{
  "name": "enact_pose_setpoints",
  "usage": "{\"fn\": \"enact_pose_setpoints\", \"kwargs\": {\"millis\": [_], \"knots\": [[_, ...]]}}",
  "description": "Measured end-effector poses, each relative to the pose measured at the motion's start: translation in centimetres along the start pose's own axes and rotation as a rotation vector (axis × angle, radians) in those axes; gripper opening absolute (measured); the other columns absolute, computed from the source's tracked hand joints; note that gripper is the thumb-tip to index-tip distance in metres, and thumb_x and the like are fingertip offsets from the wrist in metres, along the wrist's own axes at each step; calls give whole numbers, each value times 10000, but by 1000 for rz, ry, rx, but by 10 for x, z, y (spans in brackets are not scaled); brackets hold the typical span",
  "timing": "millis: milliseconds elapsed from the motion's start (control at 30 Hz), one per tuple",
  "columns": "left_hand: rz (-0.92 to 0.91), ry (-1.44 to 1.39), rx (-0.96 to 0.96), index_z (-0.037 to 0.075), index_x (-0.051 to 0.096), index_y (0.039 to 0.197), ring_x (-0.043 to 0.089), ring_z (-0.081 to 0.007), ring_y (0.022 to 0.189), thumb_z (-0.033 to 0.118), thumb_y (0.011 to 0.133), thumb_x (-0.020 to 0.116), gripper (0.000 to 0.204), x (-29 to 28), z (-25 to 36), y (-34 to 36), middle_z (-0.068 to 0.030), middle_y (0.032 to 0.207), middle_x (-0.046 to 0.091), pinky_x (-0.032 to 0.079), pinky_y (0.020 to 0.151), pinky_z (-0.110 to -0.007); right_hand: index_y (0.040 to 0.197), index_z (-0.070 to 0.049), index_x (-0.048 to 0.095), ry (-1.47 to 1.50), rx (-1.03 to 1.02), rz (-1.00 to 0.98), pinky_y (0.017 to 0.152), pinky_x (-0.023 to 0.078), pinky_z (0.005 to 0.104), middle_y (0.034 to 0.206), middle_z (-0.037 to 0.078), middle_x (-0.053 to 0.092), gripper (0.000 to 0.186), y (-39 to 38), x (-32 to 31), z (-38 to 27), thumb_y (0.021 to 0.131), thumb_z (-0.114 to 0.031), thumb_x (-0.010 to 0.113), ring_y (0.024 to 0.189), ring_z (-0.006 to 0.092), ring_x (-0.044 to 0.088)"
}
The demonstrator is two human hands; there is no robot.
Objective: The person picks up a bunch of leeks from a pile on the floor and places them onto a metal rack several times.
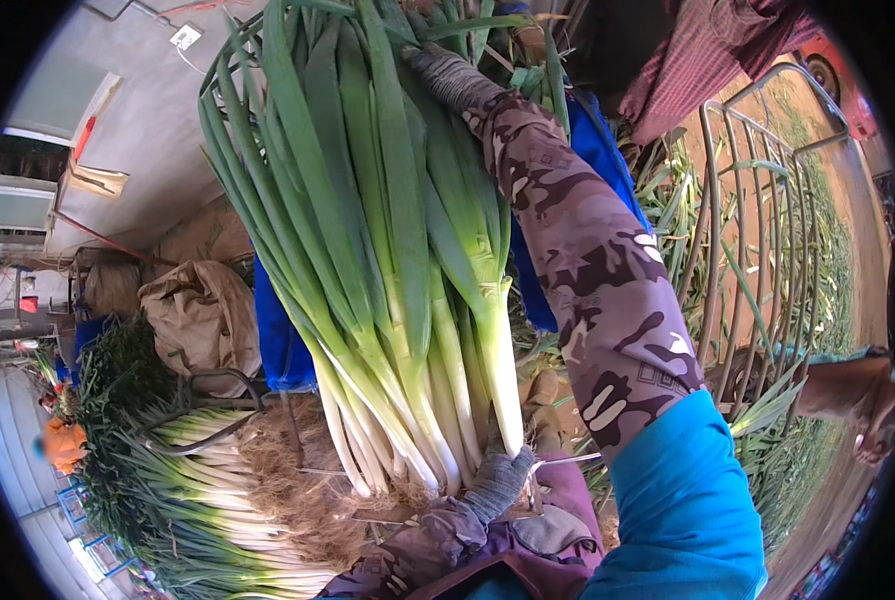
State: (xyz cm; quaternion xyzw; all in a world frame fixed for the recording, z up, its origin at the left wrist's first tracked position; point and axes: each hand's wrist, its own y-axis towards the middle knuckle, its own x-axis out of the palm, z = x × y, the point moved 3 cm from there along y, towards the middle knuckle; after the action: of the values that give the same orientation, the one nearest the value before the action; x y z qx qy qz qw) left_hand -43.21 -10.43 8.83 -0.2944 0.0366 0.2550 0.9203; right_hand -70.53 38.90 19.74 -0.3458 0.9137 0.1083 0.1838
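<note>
A thick heap of leeks (pixel 377 250) lies in front of me, green leaves at the far end and white stalks toward me. My left hand (pixel 497 485), in a grey knit glove, is closed around the root end of the rightmost leek (pixel 504 370). Stretched far forward, my right hand (pixel 452 78), also gloved, is closed on green leaves at the heap's upper right; some fingertips are hidden among the leaves. Blue cloth (pixel 282 335) shows on both sides beneath the heap.
More leeks (pixel 217 490) with brown roots (pixel 287 455) are piled at the left, near a beige sack (pixel 202 315). A metal-barred frame (pixel 757 230) stands at right, among loose leaves. Another person's hand (pixel 872 410) shows at the far right; someone in orange (pixel 64 443) is far left.
</note>
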Motion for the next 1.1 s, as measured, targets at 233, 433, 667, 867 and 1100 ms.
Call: {"fn": "enact_pose_setpoints", "kwargs": {"millis": [233,433,667,867,1100], "knots": [[-39,14,13,-24,543,1260,639,-428,976,257,925,672,456,2,-15,0,-274,1086,640,519,866,-486,1429,-75,514,-132,-389,-4,1100,425,440,1354,269,576,520,12,7,-52,989,-348,561,1280,405,548],[-99,36,-9,-27,450,1397,650,-452,973,241,910,679,601,5,-22,2,-297,1151,636,539,858,-476,1442,-66,502,-251,-282,-44,1101,426,447,1359,272,569,536,35,6,-12,979,-322,585,1287,399,543],[-116,121,-192,-8,534,1245,659,-286,915,260,905,732,476,0,-60,-1,-173,1041,670,549,792,-411,1402,-22,518,-306,-556,399,1046,463,438,1309,249,599,540,-116,-48,-55,960,-303,648,1223,399,578],[-90,-11,-206,-16,566,1226,643,-236,918,226,897,753,449,-6,-7,0,-137,1061,680,543,785,-396,1564,83,177,606,-103,87,1204,303,408,1579,310,320,1009,-259,-27,-1,893,-374,776,1472,348,354],[-161,29,-289,-17,562,1280,638,-245,994,183,836,784,535,-18,1,5,-108,1131,671,536,853,-375,1535,91,253,-486,-81,137,1222,216,517,1533,376,314,1020,-290,17,-24,895,-621,603,1455,502,283]]}}
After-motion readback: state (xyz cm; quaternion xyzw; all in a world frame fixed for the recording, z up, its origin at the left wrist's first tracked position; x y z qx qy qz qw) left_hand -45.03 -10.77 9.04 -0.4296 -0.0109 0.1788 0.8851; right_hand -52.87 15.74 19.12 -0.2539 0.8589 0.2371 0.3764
